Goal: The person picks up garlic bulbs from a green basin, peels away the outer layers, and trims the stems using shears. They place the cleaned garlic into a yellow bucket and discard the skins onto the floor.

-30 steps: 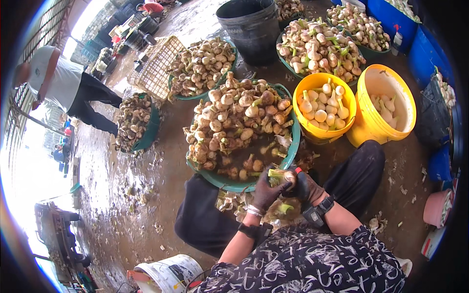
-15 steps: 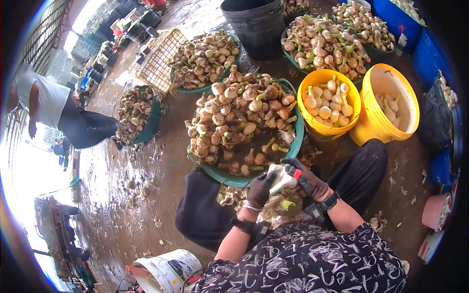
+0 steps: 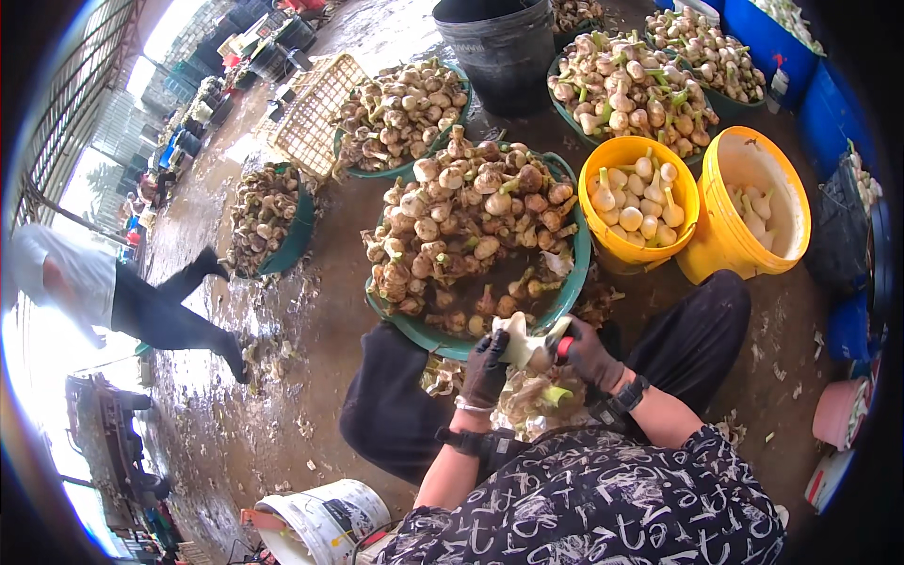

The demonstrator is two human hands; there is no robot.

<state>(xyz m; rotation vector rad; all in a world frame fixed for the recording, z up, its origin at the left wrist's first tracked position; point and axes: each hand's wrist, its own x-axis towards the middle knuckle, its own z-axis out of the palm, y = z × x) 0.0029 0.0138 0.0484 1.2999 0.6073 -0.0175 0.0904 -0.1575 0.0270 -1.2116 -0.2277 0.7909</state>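
In front of my lap, my gloved left hand (image 3: 485,369) is closed round a pale garlic bulb (image 3: 516,343) whose outer layers partly stand away. My gloved right hand (image 3: 593,353) grips a small red-handled tool (image 3: 564,347) against the bulb's right side; its working end is hidden. Both hands are just over the near rim of a green tub (image 3: 419,339), heaped with dirty garlic bulbs (image 3: 480,212) above some brown water. Loose peelings (image 3: 527,405) lie below my hands, between my legs.
A yellow bucket (image 3: 617,247) of clean bulbs and a second yellow bucket (image 3: 702,254) stand beyond my right knee. Further tubs of garlic (image 3: 636,89), a black bin (image 3: 494,56) and a crate (image 3: 315,113) lie behind. At left, another person (image 3: 141,297) walks on the wet floor.
My hands have drawn slightly apart and the bulb has turned, with a layer now spread from it. The red tool has shifted lower. The other person has stepped nearer along the left side.
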